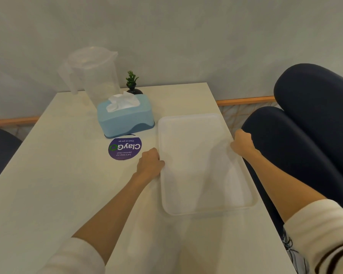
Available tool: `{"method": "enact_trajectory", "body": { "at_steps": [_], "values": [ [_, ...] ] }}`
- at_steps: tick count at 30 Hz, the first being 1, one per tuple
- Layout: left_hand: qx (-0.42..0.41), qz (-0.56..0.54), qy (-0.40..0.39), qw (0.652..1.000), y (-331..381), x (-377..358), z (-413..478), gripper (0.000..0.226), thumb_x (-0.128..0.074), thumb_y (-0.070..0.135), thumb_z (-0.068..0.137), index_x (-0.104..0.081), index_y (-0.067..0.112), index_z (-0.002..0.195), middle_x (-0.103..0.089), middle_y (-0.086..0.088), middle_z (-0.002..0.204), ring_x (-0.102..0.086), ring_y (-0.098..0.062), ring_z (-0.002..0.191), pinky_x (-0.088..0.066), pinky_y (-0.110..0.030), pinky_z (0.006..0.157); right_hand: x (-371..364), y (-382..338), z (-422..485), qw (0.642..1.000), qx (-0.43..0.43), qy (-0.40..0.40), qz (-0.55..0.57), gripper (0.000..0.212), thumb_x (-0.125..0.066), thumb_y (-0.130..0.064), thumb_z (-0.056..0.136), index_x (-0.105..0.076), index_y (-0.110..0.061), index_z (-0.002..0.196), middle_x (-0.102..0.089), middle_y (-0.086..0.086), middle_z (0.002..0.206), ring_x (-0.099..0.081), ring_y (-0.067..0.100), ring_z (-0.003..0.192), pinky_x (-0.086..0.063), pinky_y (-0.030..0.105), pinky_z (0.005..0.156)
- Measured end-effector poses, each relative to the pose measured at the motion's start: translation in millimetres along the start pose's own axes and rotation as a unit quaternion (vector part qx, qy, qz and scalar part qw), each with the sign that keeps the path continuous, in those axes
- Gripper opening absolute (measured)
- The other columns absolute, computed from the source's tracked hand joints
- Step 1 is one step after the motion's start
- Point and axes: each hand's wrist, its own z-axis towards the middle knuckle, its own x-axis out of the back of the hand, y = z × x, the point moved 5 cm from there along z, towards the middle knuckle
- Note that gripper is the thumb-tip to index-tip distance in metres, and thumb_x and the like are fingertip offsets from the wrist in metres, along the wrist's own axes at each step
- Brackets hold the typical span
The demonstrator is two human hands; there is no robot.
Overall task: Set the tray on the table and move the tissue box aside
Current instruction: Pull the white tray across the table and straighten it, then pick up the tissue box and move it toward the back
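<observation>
A white rectangular tray (198,165) lies on the right half of the cream table (57,184), its right edge along the table's edge. My left hand (150,163) grips the tray's left rim and my right hand (243,144) grips its right rim. A light blue tissue box (125,117) with a white tissue sticking out stands just beyond and left of the tray's far left corner, apart from it.
A clear plastic pitcher (97,76) and a small potted plant (133,84) stand behind the tissue box near the wall. A round purple sticker (124,148) is on the tabletop. Dark blue chairs (305,135) flank the table on the right and far left.
</observation>
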Motion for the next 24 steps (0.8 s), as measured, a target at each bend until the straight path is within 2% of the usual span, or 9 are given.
{"method": "enact_trajectory", "body": {
  "at_steps": [3,7,9,12,14,16,20,22,24],
  "values": [
    [-0.015,0.029,-0.002,0.999,-1.1,8.4,-1.6,0.022,-0.06,0.021,0.088,-0.059,0.012,0.108,-0.068,-0.008,0.106,-0.066,-0.028,0.092,-0.054,-0.038,0.081,8.2,-11.6,-1.2,1.0,0.009,0.029,0.007,0.027,-0.053,-0.007,0.091,-0.048,0.002,0.116,-0.054,0.017,0.1,-0.056,0.031,0.087,-0.053,0.041,0.074],
    [-0.048,0.002,0.028,0.998,-7.9,32.9,-4.4,0.03,-0.062,0.024,0.089,-0.057,0.016,0.117,-0.071,-0.001,0.104,-0.066,-0.026,0.093,-0.056,-0.043,0.087,20.5,-43.7,1.6,0.995,0.093,0.041,0.025,0.032,-0.053,-0.007,0.088,-0.051,0.001,0.12,-0.059,0.02,0.115,-0.058,0.035,0.097,-0.051,0.04,0.078],
    [-0.057,-0.008,0.058,0.997,-14.5,52.7,-3.0,0.028,-0.061,0.024,0.089,-0.058,0.017,0.116,-0.071,0.001,0.103,-0.064,-0.024,0.093,-0.055,-0.041,0.085,25.1,-66.2,0.1,0.988,0.145,0.034,0.032,0.045,-0.055,-0.007,0.089,-0.045,0.002,0.133,-0.054,0.023,0.128,-0.054,0.037,0.112,-0.046,0.037,0.085],
    [-0.039,-0.035,0.137,0.989,-32.6,89.7,4.7,0.025,-0.059,0.021,0.088,-0.06,0.018,0.113,-0.07,-0.003,0.106,-0.061,-0.026,0.095,-0.051,-0.037,0.079,28.0,-104.8,-5.4,0.977,0.204,0.021,0.052,0.049,-0.057,-0.008,0.089,-0.042,-0.001,0.136,-0.052,0.025,0.129,-0.053,0.038,0.113,-0.045,0.037,0.088],
    [-0.016,-0.084,0.177,0.98,-49.1,112.0,14.2,0.026,-0.058,0.02,0.087,-0.061,0.016,0.112,-0.07,-0.008,0.107,-0.064,-0.032,0.096,-0.055,-0.041,0.079,24.7,-132.3,-10.4,0.973,0.225,-0.001,0.061,0.05,-0.058,-0.011,0.089,-0.042,-0.005,0.136,-0.052,0.023,0.128,-0.053,0.037,0.114,-0.045,0.039,0.092],
    [0.019,-0.17,0.204,0.964,-66.1,129.1,26.9,0.026,-0.057,0.02,0.086,-0.062,0.012,0.111,-0.07,-0.012,0.107,-0.066,-0.035,0.094,-0.057,-0.046,0.081,18.5,-160.5,-14.7,0.967,0.239,-0.027,0.081,0.049,-0.058,-0.013,0.09,-0.042,-0.005,0.136,-0.054,0.022,0.126,-0.053,0.035,0.115,-0.042,0.032,0.087],
    [0.118,-0.342,0.227,0.904,-91.7,147.9,58.2,0.037,-0.06,0.027,0.086,-0.06,0.008,0.116,-0.065,-0.016,0.117,-0.062,-0.034,0.106,-0.053,-0.048,0.094,-2.9,-211.4,-17.0,0.956,0.224,-0.091,0.168,0.048,-0.056,-0.02,0.093,-0.043,-0.007,0.138,-0.059,0.019,0.126,-0.058,0.03,0.11,-0.041,0.027,0.081],
    [0.158,-0.39,0.209,0.883,-97.3,150.4,74.2,0.049,-0.059,0.035,0.086,-0.055,0.007,0.126,-0.059,-0.015,0.126,-0.057,-0.032,0.109,-0.049,-0.046,0.099,-18.5,-232.7,-12.9,0.951,0.197,-0.121,0.205,0.05,-0.054,-0.025,0.095,-0.041,-0.009,0.14,-0.053,0.015,0.136,-0.055,0.028,0.116,-0.044,0.03,0.088],
    [0.172,-0.422,0.181,0.872,-96.6,149.7,87.9,0.055,-0.058,0.039,0.088,-0.049,0.005,0.131,-0.055,-0.013,0.126,-0.052,-0.028,0.103,-0.047,-0.042,0.095,-33.8,-251.8,-6.7,0.948,0.174,-0.139,0.227,0.051,-0.052,-0.029,0.095,-0.039,-0.01,0.142,-0.046,0.013,0.145,-0.05,0.029,0.125,-0.044,0.035,0.101]
  ]
}}
